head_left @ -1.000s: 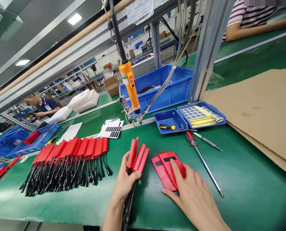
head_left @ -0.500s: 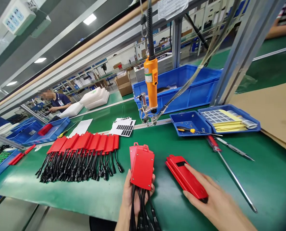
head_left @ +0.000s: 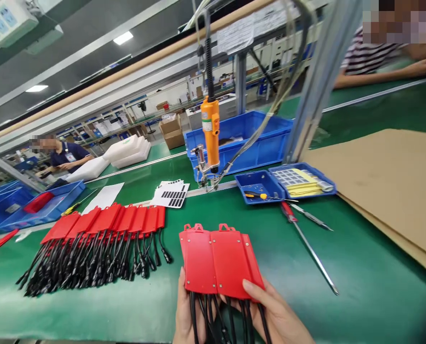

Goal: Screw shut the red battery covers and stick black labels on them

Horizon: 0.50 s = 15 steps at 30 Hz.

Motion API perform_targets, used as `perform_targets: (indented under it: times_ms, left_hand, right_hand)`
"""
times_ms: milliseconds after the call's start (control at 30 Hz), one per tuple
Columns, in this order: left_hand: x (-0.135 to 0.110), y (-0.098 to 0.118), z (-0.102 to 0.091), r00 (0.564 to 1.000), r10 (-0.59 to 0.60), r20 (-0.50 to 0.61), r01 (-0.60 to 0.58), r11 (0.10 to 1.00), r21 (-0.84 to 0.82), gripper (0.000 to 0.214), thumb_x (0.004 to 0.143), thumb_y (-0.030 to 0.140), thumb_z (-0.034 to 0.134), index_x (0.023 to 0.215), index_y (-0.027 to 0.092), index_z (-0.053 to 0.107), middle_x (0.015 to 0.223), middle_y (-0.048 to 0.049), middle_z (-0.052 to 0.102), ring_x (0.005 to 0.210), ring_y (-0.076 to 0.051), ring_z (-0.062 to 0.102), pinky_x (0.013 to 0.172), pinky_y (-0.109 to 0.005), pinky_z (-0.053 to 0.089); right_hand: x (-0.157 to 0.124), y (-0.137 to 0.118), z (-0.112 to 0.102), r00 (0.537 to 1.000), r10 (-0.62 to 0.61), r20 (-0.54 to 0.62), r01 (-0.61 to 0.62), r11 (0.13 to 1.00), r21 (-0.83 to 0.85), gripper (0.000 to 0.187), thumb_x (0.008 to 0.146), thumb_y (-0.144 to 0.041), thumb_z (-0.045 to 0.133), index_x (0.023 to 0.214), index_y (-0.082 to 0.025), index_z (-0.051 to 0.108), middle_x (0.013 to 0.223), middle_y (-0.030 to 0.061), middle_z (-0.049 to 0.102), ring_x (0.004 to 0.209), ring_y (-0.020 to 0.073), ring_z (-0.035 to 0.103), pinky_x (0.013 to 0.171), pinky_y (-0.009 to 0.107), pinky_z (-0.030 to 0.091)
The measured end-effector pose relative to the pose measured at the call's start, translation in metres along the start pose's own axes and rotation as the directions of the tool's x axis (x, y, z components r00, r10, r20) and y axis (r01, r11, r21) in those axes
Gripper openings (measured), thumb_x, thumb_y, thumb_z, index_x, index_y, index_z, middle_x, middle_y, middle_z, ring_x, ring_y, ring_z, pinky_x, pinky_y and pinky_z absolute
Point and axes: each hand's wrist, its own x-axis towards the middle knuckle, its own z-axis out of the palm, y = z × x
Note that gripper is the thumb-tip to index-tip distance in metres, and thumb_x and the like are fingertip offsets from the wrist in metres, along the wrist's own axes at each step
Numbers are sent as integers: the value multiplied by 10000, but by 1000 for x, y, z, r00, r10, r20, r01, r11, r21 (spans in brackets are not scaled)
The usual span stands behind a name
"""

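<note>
Red flat plastic cases with black cables fill both my hands near the front of the green bench. My left hand (head_left: 184,306) grips one stack of red cases (head_left: 200,263) from the left and below. A second stack of red cases (head_left: 230,263) is in my right hand (head_left: 275,306), whose thumb presses on the lower right face. The two stacks meet side by side, with their hanging tabs up and small screws at the corners. Black cables (head_left: 230,317) hang down between my wrists. Most of my fingers are hidden behind the cases.
A row of red cases with cables (head_left: 105,220) lies at left. An orange electric screwdriver (head_left: 210,134) hangs ahead. At right are a small blue tray (head_left: 246,179), a long screwdriver (head_left: 311,251), tweezers (head_left: 313,217) and cardboard (head_left: 388,191). Two other people sit beyond the bench.
My right hand has lifted its red cases off the bench side and brought them left, turned upright against the left stack. The view has swung to the right.
</note>
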Motion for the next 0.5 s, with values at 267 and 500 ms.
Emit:
perform_targets:
  times_ms: [267, 500]
  left_hand:
    - [9, 1, -32, 959, -88, 269, 108, 992, -58, 571, 962, 670, 353, 1293, 307, 643, 1403, -70, 568, 1315, -265, 520, 1128, -388, 373]
    - [10, -1, 6, 988, -150, -41, 133, 687, 714, 767, 785, 835, 469, 1397, 378, 531, 1381, -12, 597, 1316, -376, 491, 1025, -510, 470]
  right_hand:
    - [-21, -23, -17, 987, -159, -11, 159, 981, 113, 565, 632, -347, 849, 1088, -98, 626, 917, 135, 746, 785, 263, 717, 656, 347, 583]
    - [-61, -38, -18, 909, -409, -84, 413, 910, 39, 651, 657, -316, 789, 1227, -106, 556, 799, 64, 724, 607, 183, 658, 575, 297, 535]
